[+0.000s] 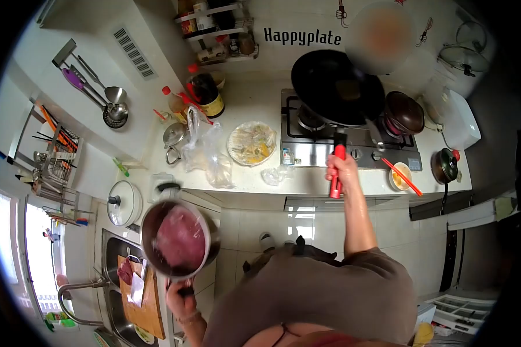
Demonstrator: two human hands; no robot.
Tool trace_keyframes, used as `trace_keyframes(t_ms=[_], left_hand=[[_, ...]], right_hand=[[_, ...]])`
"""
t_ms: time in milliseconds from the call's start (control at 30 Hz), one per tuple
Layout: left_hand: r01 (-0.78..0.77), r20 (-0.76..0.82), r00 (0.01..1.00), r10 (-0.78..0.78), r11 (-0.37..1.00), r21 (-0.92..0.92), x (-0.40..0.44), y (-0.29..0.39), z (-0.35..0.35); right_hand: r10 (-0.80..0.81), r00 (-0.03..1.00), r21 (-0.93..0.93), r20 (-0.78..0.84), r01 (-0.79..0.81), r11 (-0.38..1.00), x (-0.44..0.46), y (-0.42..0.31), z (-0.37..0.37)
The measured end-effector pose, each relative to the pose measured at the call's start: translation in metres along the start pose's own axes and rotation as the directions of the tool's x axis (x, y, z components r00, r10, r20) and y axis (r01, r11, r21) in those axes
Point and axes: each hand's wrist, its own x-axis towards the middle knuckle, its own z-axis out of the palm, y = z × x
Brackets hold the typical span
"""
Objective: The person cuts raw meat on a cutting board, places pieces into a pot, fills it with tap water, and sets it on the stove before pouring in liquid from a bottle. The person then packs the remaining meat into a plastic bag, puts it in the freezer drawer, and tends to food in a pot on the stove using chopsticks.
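Note:
My left hand (182,295) is closed around the dark handle of a steel pot (213,234), held out beside the counter at the left. Inside the pot is a pinkish-red mass (181,237), wet-looking and blurred. My right hand (342,168) grips the red handle of a black wok (315,78) over the gas stove (324,153). The wok looks tilted, and a small brownish patch shows inside it. By its near right rim is a metal utensil end (375,136), partly hard to make out.
A plate of food under film (252,143), plastic bags (214,156) and bottles (205,95) stand left of the stove. A bowl with red chopsticks (400,176) sits at the right. A cutting board with meat and a cleaver (147,312) lies across the sink. A white-rimmed lid (124,203) rests nearby.

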Motion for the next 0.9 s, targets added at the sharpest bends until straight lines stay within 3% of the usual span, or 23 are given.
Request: trace_keyframes(t_ms=[100,167,233,300,433,467,500,567,700,733,833,900], left_hand=[[0.197,0.189,0.964,-0.188,0.980,-0.030,0.068,-0.015,0.035],[0.268,0.149,0.949,-0.276,0.961,0.070,0.101,-0.029,0.077],[0.337,0.226,0.911,-0.344,0.939,0.070,0.131,-0.052,0.121],[0.405,0.413,0.811,-0.414,0.907,0.114,0.156,-0.079,0.165],[0.394,0.352,0.816,-0.458,0.887,0.241,0.167,-0.139,0.270],[0.497,0.537,0.657,-0.529,0.840,0.219,0.188,-0.162,0.283],[0.486,0.510,0.673,-0.536,0.840,0.242,0.187,-0.176,0.305],[0.570,0.636,0.533,-0.557,0.792,0.216,0.211,-0.217,0.330],[0.481,0.507,0.640,-0.577,0.816,0.322,0.224,-0.263,0.386],[0.553,0.612,0.502,-0.611,0.771,0.317,0.240,-0.273,0.394],[0.531,0.486,0.615,-0.621,0.781,0.327,0.257,-0.293,0.416],[0.521,0.462,0.615,-0.639,0.769,0.371,0.262,-0.295,0.430]], right_hand=[[-0.062,0.998,-0.068,-0.033,0.060,0.996,-0.038,-0.046,-0.001],[-0.052,0.997,-0.116,-0.064,0.044,0.992,-0.062,-0.074,-0.011],[-0.068,0.991,-0.182,-0.114,0.046,0.982,-0.089,-0.100,-0.016],[-0.090,0.983,-0.193,-0.160,0.059,0.979,-0.113,-0.115,-0.026],[-0.108,0.957,-0.183,-0.270,0.059,0.981,-0.158,-0.124,-0.049],[-0.117,0.949,-0.155,-0.294,0.074,0.985,-0.168,-0.123,-0.055],[-0.142,0.938,-0.155,-0.317,0.097,0.983,-0.177,-0.121,-0.061],[-0.147,0.909,-0.121,-0.390,0.107,0.987,-0.195,-0.117,-0.066],[-0.196,0.858,-0.129,-0.474,0.153,0.980,-0.226,-0.101,-0.074],[-0.200,0.837,-0.128,-0.510,0.156,0.979,-0.234,-0.097,-0.070],[-0.209,0.782,-0.090,-0.587,0.194,0.977,-0.251,-0.074,-0.052],[-0.203,0.722,-0.059,-0.661,0.220,0.974,-0.254,-0.061,-0.035]])
